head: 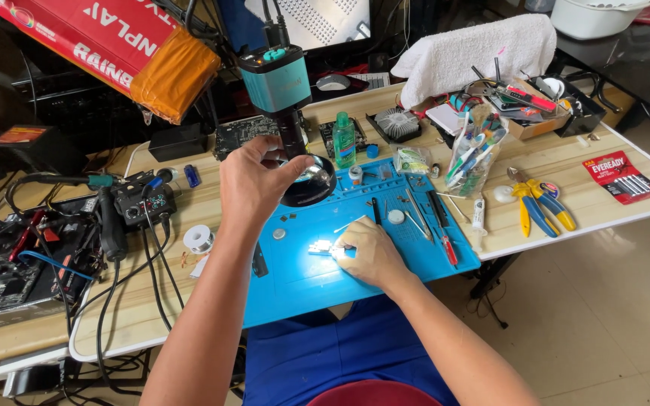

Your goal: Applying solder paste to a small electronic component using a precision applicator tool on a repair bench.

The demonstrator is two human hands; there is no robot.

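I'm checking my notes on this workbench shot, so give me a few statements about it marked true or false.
1. The left hand is up at the microscope. True.
2. The right hand rests on the blue mat. True.
3. The yellow and blue pliers lie on the mat. False: they lie on the wooden table, right of it.
4. The solder spool sits right of the mat. False: left.
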